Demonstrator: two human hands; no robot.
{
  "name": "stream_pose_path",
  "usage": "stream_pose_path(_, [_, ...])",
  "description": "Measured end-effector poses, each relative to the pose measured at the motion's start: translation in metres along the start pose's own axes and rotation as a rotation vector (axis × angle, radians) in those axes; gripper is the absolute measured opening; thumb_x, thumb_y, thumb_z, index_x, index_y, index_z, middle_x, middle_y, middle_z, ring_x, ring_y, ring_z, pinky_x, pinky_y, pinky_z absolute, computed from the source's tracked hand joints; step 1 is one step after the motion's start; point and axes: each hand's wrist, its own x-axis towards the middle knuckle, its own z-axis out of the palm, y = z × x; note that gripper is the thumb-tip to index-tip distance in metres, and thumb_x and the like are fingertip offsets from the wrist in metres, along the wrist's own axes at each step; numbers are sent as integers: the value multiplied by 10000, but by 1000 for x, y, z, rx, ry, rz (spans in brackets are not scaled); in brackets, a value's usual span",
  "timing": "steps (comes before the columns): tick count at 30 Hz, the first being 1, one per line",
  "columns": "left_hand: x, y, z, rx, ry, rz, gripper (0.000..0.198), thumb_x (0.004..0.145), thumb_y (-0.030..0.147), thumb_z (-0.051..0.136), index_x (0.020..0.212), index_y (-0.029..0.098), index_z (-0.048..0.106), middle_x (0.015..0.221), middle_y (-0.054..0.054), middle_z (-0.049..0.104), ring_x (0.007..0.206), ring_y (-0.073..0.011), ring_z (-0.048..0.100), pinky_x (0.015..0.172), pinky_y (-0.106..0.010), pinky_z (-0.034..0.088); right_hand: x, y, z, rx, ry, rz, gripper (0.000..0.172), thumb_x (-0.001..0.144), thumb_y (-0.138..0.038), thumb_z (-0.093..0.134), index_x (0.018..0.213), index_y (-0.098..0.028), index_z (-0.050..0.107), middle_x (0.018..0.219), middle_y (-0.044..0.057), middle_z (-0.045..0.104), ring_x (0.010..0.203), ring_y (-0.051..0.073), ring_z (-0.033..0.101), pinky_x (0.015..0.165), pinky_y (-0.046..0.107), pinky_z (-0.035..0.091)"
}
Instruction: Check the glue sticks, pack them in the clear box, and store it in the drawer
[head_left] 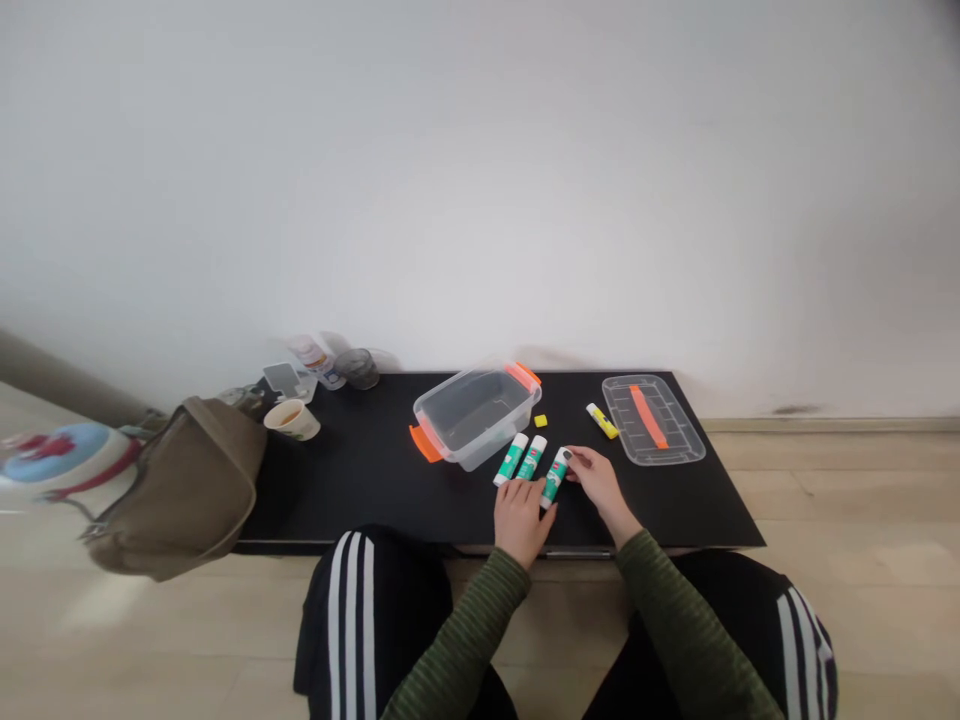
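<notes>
Three green-and-white glue sticks lie side by side on the black table (352, 480): a left one (511, 460), a middle one (532, 458) and a right one (554, 480). My left hand (519, 520) is closed at their lower ends, with the base of the right glue stick between thumb and forefinger. Its other fingertips rest by the lower ends of the other two. My right hand (600, 485) is closed in a pinch on the white cap of the right glue stick. Behind them stands a clear plastic box (480, 455) with orange latches, its lid off.
A yellow cube (541, 421) and a yellow-and-white tube (602, 421) lie beyond my hands. The clear lid (686, 430) with an orange handle is at the right. On the left are a paper cup (304, 425) of drink, a bottle (319, 362), a dark glass (357, 368) and a brown bag (187, 490).
</notes>
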Motion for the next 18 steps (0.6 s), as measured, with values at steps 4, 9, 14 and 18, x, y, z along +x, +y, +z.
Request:
stream_pose_path(4, [0, -10, -4, -7, -20, 41, 397, 825, 284, 661, 1217, 231, 623, 1103, -99, 689, 1090, -296, 580, 1012, -480, 372, 7, 2, 9, -57, 3, -24, 323, 725, -450, 693, 919, -194, 726, 806, 53, 744, 661, 190, 692, 552, 301, 581])
stream_pose_path(9, [3, -16, -3, -15, -21, 65, 377, 809, 255, 690, 1183, 248, 643, 1133, -88, 682, 1112, -296, 571, 1027, -491, 359, 13, 7, 14, -99, 26, -35, 304, 718, -415, 687, 937, -207, 722, 825, 55, 743, 672, 206, 693, 532, 318, 578])
stream_pose_path(14, [4, -20, 3, -33, 12, 72, 374, 821, 239, 678, 1193, 255, 637, 1177, -85, 660, 1151, -286, 553, 1026, -488, 368, 17, 9, 15, -135, 30, -49, 291, 730, -397, 666, 962, -230, 723, 893, 48, 741, 734, 213, 695, 540, 316, 578])
stream_pose_path(18, [4, -23, 6, -41, 40, 64, 364, 825, 230, 676, 1186, 266, 641, 1217, -83, 638, 1185, -284, 529, 1028, -480, 371, 20, 7, 17, -225, 25, -79, 277, 768, -391, 628, 987, -250, 724, 898, 37, 732, 743, 207, 684, 572, 319, 572])
